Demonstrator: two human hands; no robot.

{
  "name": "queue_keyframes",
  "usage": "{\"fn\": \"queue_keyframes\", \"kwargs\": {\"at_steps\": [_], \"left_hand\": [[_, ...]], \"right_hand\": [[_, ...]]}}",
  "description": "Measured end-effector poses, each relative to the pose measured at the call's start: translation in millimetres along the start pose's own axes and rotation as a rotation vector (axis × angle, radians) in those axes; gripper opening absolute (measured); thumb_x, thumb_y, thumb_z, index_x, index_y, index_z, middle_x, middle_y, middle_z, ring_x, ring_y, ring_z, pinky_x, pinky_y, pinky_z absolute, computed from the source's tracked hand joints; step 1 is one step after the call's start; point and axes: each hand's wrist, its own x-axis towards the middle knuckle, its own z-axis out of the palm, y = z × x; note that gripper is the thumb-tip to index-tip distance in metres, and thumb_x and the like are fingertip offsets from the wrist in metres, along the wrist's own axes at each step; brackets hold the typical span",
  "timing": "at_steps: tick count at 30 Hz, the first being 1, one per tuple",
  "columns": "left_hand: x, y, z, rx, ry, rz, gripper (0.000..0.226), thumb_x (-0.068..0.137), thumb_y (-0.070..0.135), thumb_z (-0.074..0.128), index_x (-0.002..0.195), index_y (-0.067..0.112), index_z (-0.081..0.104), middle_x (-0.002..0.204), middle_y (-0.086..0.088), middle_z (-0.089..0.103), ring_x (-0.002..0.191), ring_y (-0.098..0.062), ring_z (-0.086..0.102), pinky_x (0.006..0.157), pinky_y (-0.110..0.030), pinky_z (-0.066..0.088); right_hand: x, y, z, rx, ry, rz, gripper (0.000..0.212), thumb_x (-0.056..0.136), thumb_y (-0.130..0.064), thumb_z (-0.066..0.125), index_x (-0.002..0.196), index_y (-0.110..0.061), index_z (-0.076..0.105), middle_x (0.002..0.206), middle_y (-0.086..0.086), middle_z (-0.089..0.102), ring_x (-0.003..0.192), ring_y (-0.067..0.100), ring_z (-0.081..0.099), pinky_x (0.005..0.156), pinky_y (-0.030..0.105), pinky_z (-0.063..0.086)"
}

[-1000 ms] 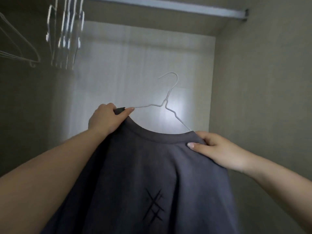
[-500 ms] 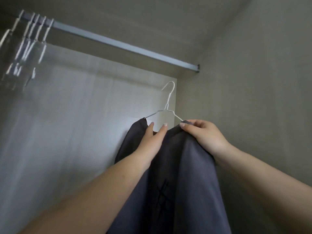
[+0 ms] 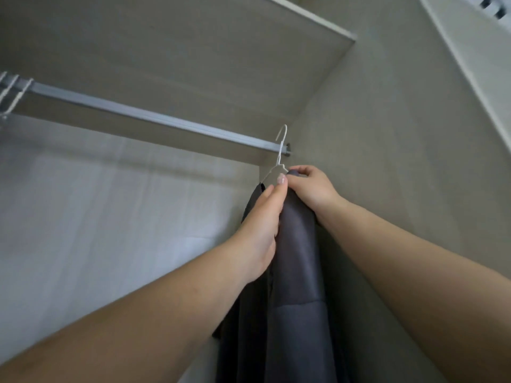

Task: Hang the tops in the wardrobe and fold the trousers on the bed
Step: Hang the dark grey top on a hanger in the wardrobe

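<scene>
A dark grey top (image 3: 297,261) hangs on a white wire hanger (image 3: 279,158), seen edge-on at the right end of the wardrobe. The hanger's hook reaches up at the grey wardrobe rail (image 3: 154,117), close to the rail's right end; I cannot tell whether it rests on the rail. My left hand (image 3: 262,228) lies along the top's left side with its fingertips pinching the hanger wire and collar. My right hand (image 3: 311,189) grips the top's right shoulder just under the hook.
Several white empty hangers (image 3: 11,92) hang at the rail's far left. The wardrobe's side wall (image 3: 387,161) stands right beside the top. A shelf board (image 3: 193,51) runs above the rail. The pale back panel (image 3: 110,217) fills the left.
Both hands have lifted the top and hanger up and to the right, from open space in the wardrobe to the rail's right end. The top has turned edge-on, and the hands have come together.
</scene>
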Motion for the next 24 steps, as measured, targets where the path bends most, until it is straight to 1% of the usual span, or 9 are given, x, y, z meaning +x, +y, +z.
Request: {"fn": "queue_keyframes", "kwargs": {"at_steps": [3,7,10,12,14,16,18,21,24], "left_hand": [[6.3,4.4,-0.6,0.041,-0.073,-0.032,0.054,0.1,0.05,0.03,0.147,0.025,0.035,0.145,0.0,0.048,0.129,-0.018,0.049,0.111,-0.039,0.037],[18.5,7.1,-2.3,0.12,-0.08,-0.002,0.04,0.101,0.046,0.032,0.14,0.04,0.036,0.142,0.012,0.049,0.122,-0.015,0.055,0.108,-0.046,0.039],[26.2,4.3,-1.2,0.168,-0.06,0.007,0.014,0.101,0.042,0.036,0.104,0.052,0.045,0.127,0.019,0.055,0.107,-0.008,0.063,0.101,-0.044,0.045],[32.0,-0.6,-2.0,0.208,-0.055,-0.004,0.017,0.102,0.041,0.036,0.092,0.05,0.047,0.104,0.027,0.062,0.091,0.0,0.067,0.091,-0.034,0.051],[35.3,-4.6,-1.9,0.244,-0.054,-0.02,0.018,0.102,0.041,0.035,0.101,0.05,0.05,0.087,0.032,0.066,0.089,0.002,0.067,0.086,-0.03,0.051],[36.1,-6.7,-1.0,0.263,-0.057,-0.037,0.03,0.101,0.041,0.036,0.13,0.048,0.044,0.097,0.03,0.064,0.104,-0.004,0.063,0.09,-0.033,0.05],[37.8,-7.4,-1.5,0.275,-0.068,-0.042,0.045,0.1,0.043,0.037,0.145,0.042,0.03,0.113,0.023,0.057,0.114,-0.008,0.059,0.091,-0.035,0.049],[36.7,-7.4,-2.0,0.323,-0.069,-0.042,0.039,0.1,0.046,0.037,0.138,0.047,0.035,0.117,0.023,0.053,0.092,0.004,0.062,0.073,-0.027,0.053],[38.4,-10.8,-6.8,0.375,-0.039,-0.024,0.049,0.098,0.041,0.043,0.144,0.042,0.027,0.099,0.029,0.064,0.069,0.01,0.066,0.054,-0.02,0.054]], "right_hand": [[20.7,-1.7,-1.4,0.006,-0.001,-0.004,0.034,0.084,-0.013,0.068,0.116,-0.006,0.059,0.108,0.014,0.064,0.093,0.021,0.061,0.088,0.032,0.049],[44.7,1.5,-7.1,0.0,0.0,-0.001,0.028,0.084,-0.014,0.069,0.11,-0.005,0.064,0.094,0.01,0.063,0.08,0.018,0.058,0.074,0.027,0.048],[60.0,9.0,-11.2,-0.007,0.012,0.023,0.03,0.085,-0.015,0.068,0.112,-0.002,0.066,0.094,0.01,0.063,0.072,0.016,0.058,0.067,0.021,0.049],[66.5,15.8,-9.8,-0.014,-0.001,0.037,0.03,0.086,-0.014,0.067,0.113,-0.001,0.065,0.096,0.012,0.064,0.067,0.013,0.056,0.064,0.02,0.048],[72.0,24.2,-6.4,-0.001,-0.031,0.051,0.033,0.087,-0.012,0.066,0.117,-0.001,0.063,0.106,0.017,0.066,0.076,0.018,0.06,0.075,0.027,0.05],[74.7,30.7,-1.7,-0.011,-0.057,0.064,0.034,0.087,-0.011,0.065,0.119,0.0,0.062,0.116,0.02,0.065,0.095,0.024,0.063,0.091,0.034,0.049],[78.6,35.2,2.9,-0.034,-0.069,0.075,0.037,0.087,-0.011,0.065,0.121,0.001,0.061,0.12,0.021,0.063,0.104,0.024,0.061,0.097,0.035,0.047],[85.9,42.2,8.1,-0.078,-0.095,0.093,0.032,0.088,-0.014,0.064,0.117,0.0,0.062,0.116,0.019,0.064,0.099,0.021,0.058,0.089,0.032,0.047],[89.5,42.3,10.4,-0.16,-0.093,0.112,0.019,0.089,-0.024,0.059,0.101,-0.009,0.062,0.102,0.013,0.06,0.094,0.02,0.056,0.072,0.025,0.041]]}}
